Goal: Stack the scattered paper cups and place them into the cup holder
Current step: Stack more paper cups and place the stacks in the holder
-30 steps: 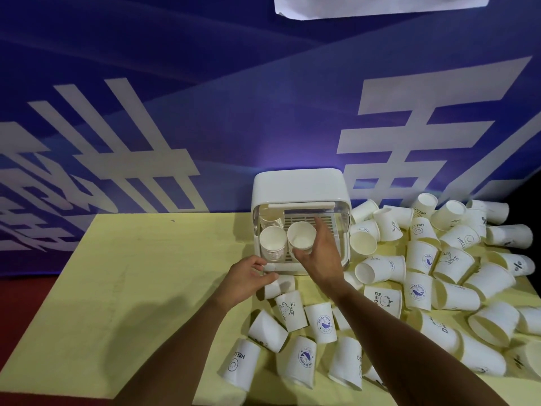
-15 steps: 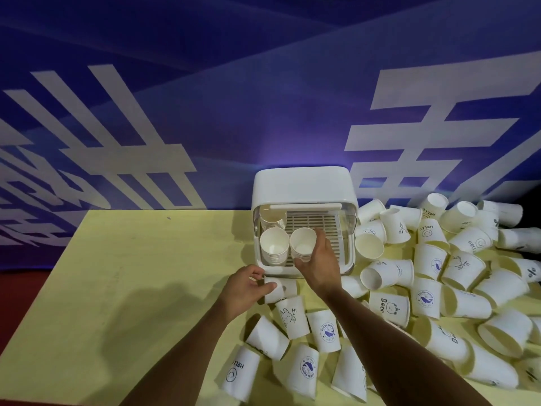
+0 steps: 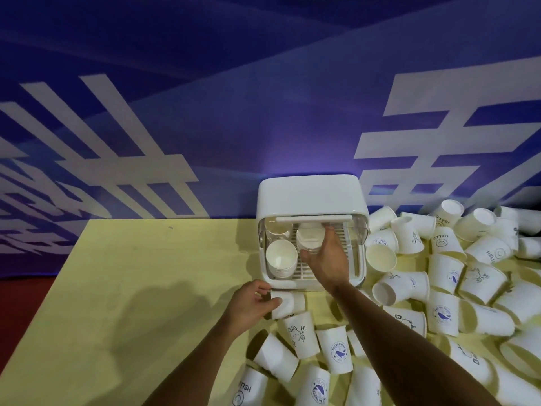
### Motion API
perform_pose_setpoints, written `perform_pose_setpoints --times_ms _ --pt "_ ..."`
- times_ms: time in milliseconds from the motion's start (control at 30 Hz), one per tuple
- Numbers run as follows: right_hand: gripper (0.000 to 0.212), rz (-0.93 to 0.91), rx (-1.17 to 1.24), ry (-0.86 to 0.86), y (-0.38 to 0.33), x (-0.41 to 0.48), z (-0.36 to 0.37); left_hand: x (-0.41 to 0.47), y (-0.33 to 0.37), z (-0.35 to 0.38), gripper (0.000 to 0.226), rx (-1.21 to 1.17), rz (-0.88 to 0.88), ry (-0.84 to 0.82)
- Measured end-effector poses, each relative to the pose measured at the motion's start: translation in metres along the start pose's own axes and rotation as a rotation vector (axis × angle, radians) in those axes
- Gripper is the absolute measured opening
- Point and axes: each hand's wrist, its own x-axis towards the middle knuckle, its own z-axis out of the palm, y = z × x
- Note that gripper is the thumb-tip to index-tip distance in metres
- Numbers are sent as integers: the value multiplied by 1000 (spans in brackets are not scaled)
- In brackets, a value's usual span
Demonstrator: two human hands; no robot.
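Placement was under way: a stack of cups [image 3: 310, 240] was held by the right hand [image 3: 329, 260] inside the cup holder [image 3: 310, 194], beside a seated stack [image 3: 281, 257]. A loose cup [image 3: 289, 303] on the desk [image 3: 131, 288] was gripped by the left hand [image 3: 251, 303]; release, then further stacking, was judged next.

"Hi" is printed on the rabbit cup [image 3: 298, 335]. "HELLO" is on a right-pile cup [image 3: 442, 240], and "HELL" shows on the bottom-edge cup [image 3: 248, 388]. The ring text on the whale cup [image 3: 336, 351] is too blurred to read, and the big white characters on the banner [image 3: 117, 171] are cropped and unreadable.
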Motion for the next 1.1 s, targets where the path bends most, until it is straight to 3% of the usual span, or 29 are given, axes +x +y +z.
perform_pose_setpoints --times_ms 300,433,600,933,1100 --pt "77 33 -60 -60 8 25 19 8 -7 -1 43 31 -10 -3" --pt "83 38 -20 -57 10 21 13 8 -6 1 43 21 -19 -1" --pt "77 -8 13 2 8 -20 1 -2 -8 1 47 -25 -51 2" --pt "55 -53 -143 -129 27 -121 1 -39 -39 4 52 -116 -160 43" --pt "57 -108 -265 -217 33 -142 2 -61 -51 12 59 -113 -233 -31"
